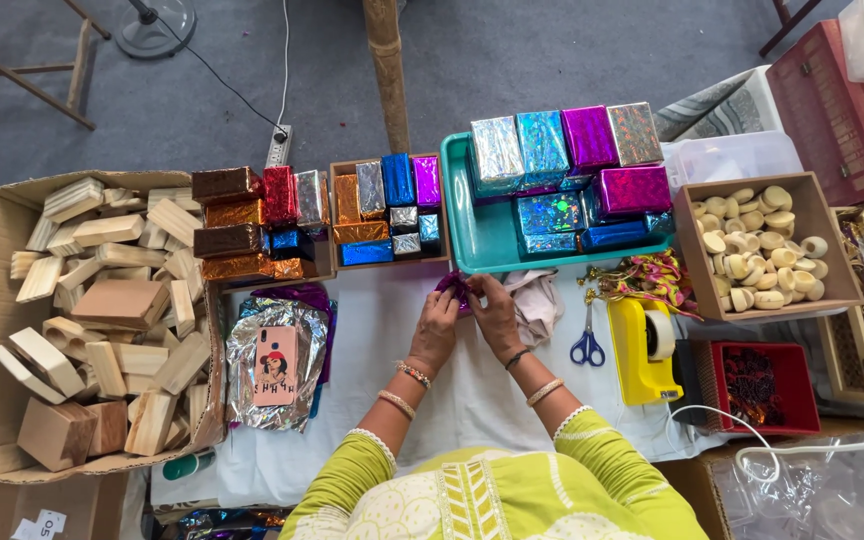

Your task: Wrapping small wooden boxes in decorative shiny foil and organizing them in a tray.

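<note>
A small purple foil parcel [455, 288] sits on the white cloth [452, 400] just in front of the teal tray [472, 240]. Both hands meet on it: the left hand [436, 325] and right hand [495, 312] pinch it from either side, fingertips closed on the foil. Scissors [587, 340] and a yellow tape dispenser [642, 350] lie to the right. Wrapped blocks [572, 170] fill the tray. A box of wood blocks [102, 310] stands far left, with a phone [275, 365] on silver foil between.

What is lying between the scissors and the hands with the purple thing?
In the head view, a crumpled pale cloth lies on the white table cover between the blue-handled scissors and the right hand, which with the left hand holds the purple foil piece.
</note>
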